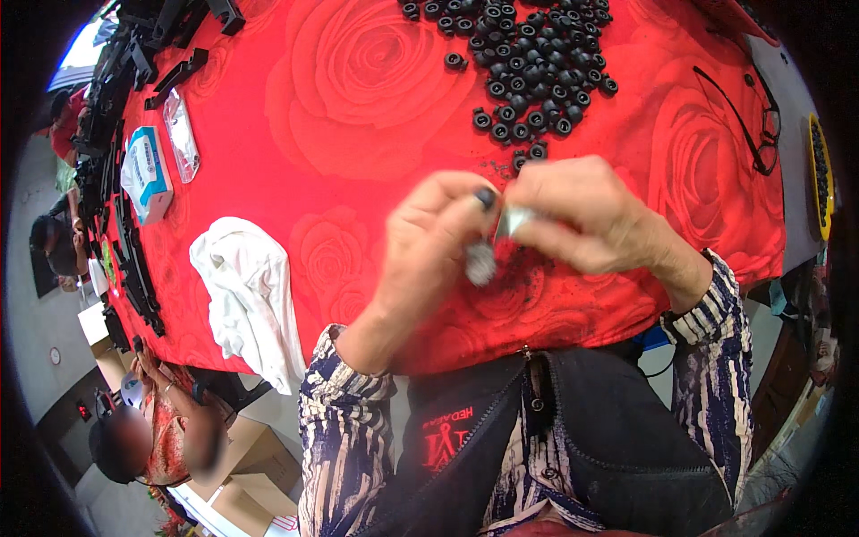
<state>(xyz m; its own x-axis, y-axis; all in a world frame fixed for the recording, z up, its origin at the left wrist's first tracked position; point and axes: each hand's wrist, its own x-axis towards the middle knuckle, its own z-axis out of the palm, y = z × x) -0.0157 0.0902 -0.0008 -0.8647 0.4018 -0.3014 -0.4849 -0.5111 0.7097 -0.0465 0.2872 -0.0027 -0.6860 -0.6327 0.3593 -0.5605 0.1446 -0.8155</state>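
Note:
My left hand (429, 237) is closed, with a small black part (485, 196) pinched at its fingertips. The part resembles the black caps in the pile. A blurred grey rounded thing (481, 265) shows just under those fingers; its kind cannot be made out. Close beside it, my right hand (582, 215) is closed around a pale, shiny flat piece (519, 218), smeared by motion, perhaps a blade. Both hands hover over the red rose-patterned tablecloth (358, 116). Beyond them lies a heap of small round black caps (528, 72), two of them close to my right hand's knuckles.
A white cloth (246, 286) lies left of my hands. Further left are a tissue pack (147, 174), a clear plastic packet (181, 134) and long black parts (134, 259). Eyeglasses (765, 139) rest at right, near a yellow tray (820, 176). Another person (170, 416) sits at lower left.

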